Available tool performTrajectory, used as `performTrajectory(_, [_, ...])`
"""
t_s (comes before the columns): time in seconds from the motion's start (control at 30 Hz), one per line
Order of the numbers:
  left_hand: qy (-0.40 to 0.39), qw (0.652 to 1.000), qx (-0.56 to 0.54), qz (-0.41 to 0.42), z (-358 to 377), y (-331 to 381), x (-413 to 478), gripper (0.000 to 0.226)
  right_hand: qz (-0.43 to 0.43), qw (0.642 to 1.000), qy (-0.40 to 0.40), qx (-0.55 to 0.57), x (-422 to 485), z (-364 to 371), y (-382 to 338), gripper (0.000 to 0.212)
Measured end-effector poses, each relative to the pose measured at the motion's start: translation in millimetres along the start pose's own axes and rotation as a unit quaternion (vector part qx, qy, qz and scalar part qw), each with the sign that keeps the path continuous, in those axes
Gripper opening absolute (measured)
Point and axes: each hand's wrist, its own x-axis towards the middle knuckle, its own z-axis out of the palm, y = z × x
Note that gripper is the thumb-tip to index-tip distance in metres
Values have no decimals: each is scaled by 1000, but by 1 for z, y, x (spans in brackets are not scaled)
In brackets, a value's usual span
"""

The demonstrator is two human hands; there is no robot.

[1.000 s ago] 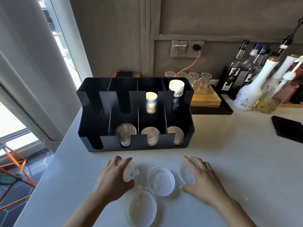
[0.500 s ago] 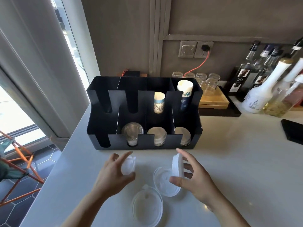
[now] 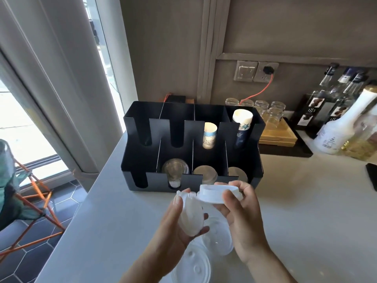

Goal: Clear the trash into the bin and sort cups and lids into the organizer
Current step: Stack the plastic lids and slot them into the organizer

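My left hand (image 3: pixel 173 227) grips a white plastic lid (image 3: pixel 190 217) turned on edge, raised above the counter. My right hand (image 3: pixel 242 217) pinches a second white lid (image 3: pixel 214 194), held almost flat; the two lids touch or nearly touch. Two more clear lids lie on the counter below my hands, one (image 3: pixel 219 241) under my right hand, a larger one (image 3: pixel 191 266) nearer me. The black organizer (image 3: pixel 142 160) stands just beyond. Its back slots hold two paper cup stacks (image 3: pixel 209 135), (image 3: pixel 242 127). Its front slots hold stacked lids (image 3: pixel 175 170), (image 3: pixel 205 176).
A wooden tray with upturned glasses (image 3: pixel 271 113) stands right of the organizer. Syrup bottles (image 3: pixel 342 123) line the back right wall. A dark flat object (image 3: pixel 372 177) lies at the right edge. The counter's left edge drops to a tiled floor with an orange-legged chair (image 3: pixel 26 193).
Both hands lifted their lids off the counter and brought them together in front of the organizer. The view moved closer and to the left.
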Motion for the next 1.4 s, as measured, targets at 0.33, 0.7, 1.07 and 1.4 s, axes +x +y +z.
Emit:
performTrajectory(0.33, [-1, 987, 52, 154, 10, 5, -2, 96, -20, 997, -56, -45, -16, 30, 21, 81])
performTrajectory(0.7, [29, 982, 102, 156, 14, 11, -5, 95, -50, 979, -111, -161, -19, 25, 21, 88])
performTrajectory(1.07, [-24, 993, 58, 101, 26, 19, 3, 78, -106, 899, -216, -365, 4, 0, -9, 95])
performTrajectory(1.4, [-39, 988, 82, 124, 37, 28, 6, 71, -172, 879, -184, -406, 7, 7, -12, 91])
